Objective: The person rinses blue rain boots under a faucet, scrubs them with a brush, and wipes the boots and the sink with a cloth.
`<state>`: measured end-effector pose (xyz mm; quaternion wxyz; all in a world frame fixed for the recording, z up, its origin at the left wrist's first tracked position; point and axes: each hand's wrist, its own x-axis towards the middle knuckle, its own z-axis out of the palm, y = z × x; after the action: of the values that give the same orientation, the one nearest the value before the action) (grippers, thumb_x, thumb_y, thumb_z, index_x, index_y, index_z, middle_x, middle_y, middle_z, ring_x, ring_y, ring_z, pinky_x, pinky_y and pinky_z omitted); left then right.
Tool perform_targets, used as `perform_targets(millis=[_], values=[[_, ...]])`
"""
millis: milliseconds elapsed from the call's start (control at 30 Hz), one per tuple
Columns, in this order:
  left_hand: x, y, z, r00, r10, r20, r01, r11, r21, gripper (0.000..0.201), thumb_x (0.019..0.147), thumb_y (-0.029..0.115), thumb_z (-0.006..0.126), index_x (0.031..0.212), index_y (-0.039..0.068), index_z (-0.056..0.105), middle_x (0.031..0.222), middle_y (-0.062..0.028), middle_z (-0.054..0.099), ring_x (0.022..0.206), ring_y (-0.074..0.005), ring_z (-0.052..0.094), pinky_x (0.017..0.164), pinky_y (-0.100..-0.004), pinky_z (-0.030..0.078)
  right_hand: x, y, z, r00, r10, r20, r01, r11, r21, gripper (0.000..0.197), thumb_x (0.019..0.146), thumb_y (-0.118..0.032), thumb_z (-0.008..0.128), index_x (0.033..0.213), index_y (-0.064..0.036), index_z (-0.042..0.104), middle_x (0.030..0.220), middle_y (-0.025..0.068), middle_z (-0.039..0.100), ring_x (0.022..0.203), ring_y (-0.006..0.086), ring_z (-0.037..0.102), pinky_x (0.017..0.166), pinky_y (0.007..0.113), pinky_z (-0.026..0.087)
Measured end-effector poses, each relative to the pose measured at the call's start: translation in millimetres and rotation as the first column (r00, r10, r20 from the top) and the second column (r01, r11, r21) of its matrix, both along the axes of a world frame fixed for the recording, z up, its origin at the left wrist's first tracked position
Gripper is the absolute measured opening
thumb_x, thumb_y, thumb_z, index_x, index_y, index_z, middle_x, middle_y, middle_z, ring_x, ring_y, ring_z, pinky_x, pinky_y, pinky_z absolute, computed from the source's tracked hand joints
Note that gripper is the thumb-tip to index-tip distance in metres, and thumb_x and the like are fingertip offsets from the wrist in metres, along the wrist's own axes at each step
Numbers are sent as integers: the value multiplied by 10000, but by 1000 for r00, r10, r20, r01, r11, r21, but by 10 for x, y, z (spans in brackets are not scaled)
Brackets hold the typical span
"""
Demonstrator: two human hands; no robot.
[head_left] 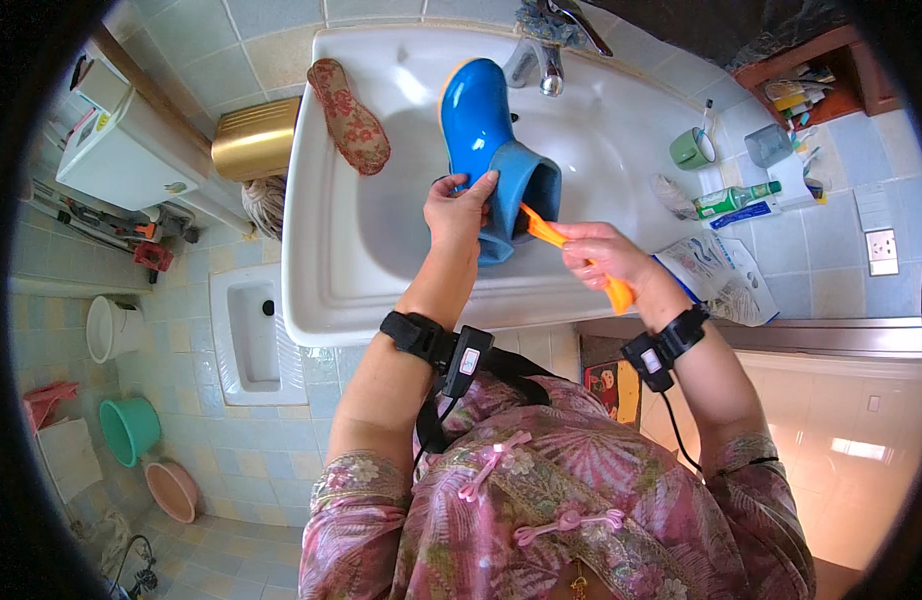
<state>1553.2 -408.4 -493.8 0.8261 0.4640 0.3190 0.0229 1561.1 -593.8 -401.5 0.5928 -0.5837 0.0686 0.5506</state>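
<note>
A shiny blue rain boot (474, 115) is tilted over the white sink (621, 150), its toe toward the far side and its shaft opening toward me. My left hand (459, 208) is closed on the boot's shaft, thumb on top. Beneath that hand more blue material (496, 250) shows; I cannot tell if it belongs to the same boot. My right hand (603, 252) grips an orange long-handled tool (546, 232), whose far end meets the boot's opening. Any bristles or head on it are hidden. A flowered insole (347, 118) lies on the sink's left rim.
The faucet (551, 75) stands at the back of the sink. On the right ledge are a green mug (692, 149), a green bottle (736, 198) and a plastic packet (716, 275). A squat toilet (256, 335) and several basins and buckets (129, 430) are on the floor at left.
</note>
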Motion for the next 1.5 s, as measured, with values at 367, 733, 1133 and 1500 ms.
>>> perform_targets(millis=[367, 733, 1133, 1500], values=[[-160, -108, 94, 978, -167, -121, 91, 875, -475, 585, 767, 527, 450, 1135, 74, 414, 1068, -127, 475, 903, -285, 497, 705, -433, 430, -283, 288, -130, 933, 84, 351, -14, 980, -198, 335, 840, -159, 438, 1173, -121, 445, 578, -9, 443, 437, 95, 417, 380, 223, 333], [-60, -194, -54, 995, 71, -63, -93, 866, -491, 496, 771, 285, 578, 1149, 45, 362, 1057, -107, 488, 951, -206, 478, 718, -353, 396, 114, 259, 136, -165, 944, 285, 224, 318, -921, 314, 811, -205, 411, 1093, -107, 509, 724, 183, 573, 672, 322, 563, 612, 410, 454], [-53, -115, -408, 891, -332, -311, 254, 930, -265, 515, 756, 551, 457, 858, 50, 520, 719, -44, 537, 618, -172, 522, 484, -290, 410, -211, 200, -137, 911, 191, 366, -30, 915, -402, 344, 818, -143, 477, 1162, -121, 471, 596, -65, 397, 451, 21, 331, 374, 174, 285], [-18, -402, -154, 998, 25, 61, 27, 686, -727, 499, 827, 467, 371, 1165, 102, 402, 1111, -63, 494, 1010, -223, 478, 885, -370, 351, 34, 59, 16, 34, 942, 335, 99, 330, -939, 304, 785, -133, 414, 1049, -6, 495, 738, 160, 586, 655, 306, 576, 569, 394, 462]])
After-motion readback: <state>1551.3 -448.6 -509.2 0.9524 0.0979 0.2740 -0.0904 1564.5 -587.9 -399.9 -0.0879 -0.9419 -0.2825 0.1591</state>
